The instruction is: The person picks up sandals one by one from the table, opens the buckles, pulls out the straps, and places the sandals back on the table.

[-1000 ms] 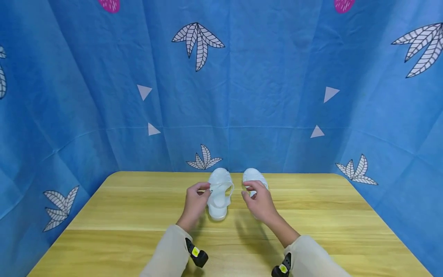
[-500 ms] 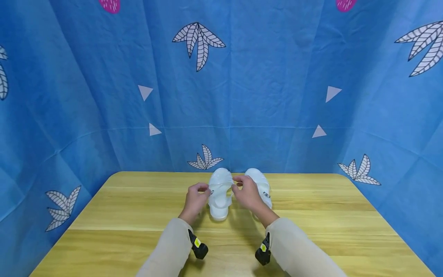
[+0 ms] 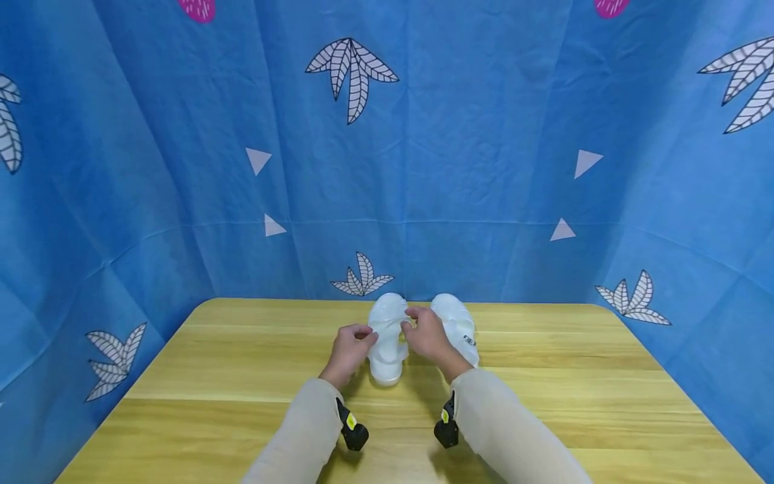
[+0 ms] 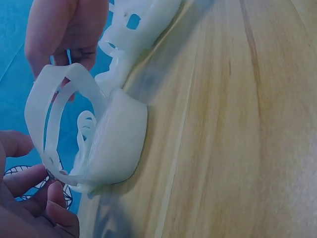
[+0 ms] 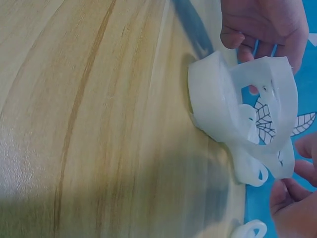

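Note:
Two white sandals stand side by side, the left sandal (image 3: 385,371) and the right sandal (image 3: 447,310), toes toward the curtain. On the left sandal's left side, my left hand (image 3: 349,351) pinches the strap by a small buckle; the left wrist view shows these curled fingers (image 4: 52,191) at the strap's lower end. From the other side my right hand (image 3: 428,335) holds the strap edge between thumb and fingers, as the right wrist view shows at the strap (image 5: 283,166). The right hand covers part of the gap between the sandals.
The sandals are near the far edge of a light wooden table (image 3: 242,376). Behind it hangs a blue curtain (image 3: 459,168) with leaf and triangle prints, which also flanks the table on both sides.
My right hand has moved left, from over the right sandal to the left sandal's strap, uncovering the right sandal's buckle. My left hand has stayed at the left sandal's side.

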Tool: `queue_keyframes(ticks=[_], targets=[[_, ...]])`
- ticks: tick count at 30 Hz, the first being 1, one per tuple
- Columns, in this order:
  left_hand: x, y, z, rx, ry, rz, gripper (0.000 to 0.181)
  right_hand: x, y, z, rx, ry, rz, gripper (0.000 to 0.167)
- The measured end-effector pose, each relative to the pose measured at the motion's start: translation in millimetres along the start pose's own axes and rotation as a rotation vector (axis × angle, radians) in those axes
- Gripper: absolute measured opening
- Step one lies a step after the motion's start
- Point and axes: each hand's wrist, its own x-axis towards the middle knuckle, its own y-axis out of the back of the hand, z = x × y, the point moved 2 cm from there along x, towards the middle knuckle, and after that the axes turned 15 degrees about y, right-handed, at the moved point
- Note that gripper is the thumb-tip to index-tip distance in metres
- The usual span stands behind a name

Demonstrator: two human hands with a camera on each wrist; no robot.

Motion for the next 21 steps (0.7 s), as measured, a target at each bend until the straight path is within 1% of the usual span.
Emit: queue_keyframes(ticks=[2, 5, 11, 15, 18, 21], targets=[[-0.1, -1.1, 0.7, 0.018, -0.006, 0.000, 0.024, 0.6, -2, 1, 0.017, -0.029, -0.021, 0.035], [-0.1, -1.7, 1.5, 0.034, 0.001, -0.001, 0.022, 1.5, -4, 2, 0.032, -0.055, -0.032, 0.034], [0.7, -3.3, 4.2, 0.054, 0.013, 0.005, 0.021, 2.1, -1, 1, 0.075, -0.098, -0.001, 0.025], [0.4, -3.9, 3.1, 0.058, 0.021, -0.006, 0.020, -1.0, 1, 1, 0.078, -0.122, 0.019, 0.016], [-2.1, -3.3, 0.5, 0.059, 0.014, -0.020, 0.019, -6.1, 2, 1, 0.081, -0.120, 0.026, 0.013], [-6.5, -1.6, -2.2, 0.070, -0.013, -0.033, 0.018, -12.6, 2, -1, 0.087, -0.089, 0.029, 0.012]])
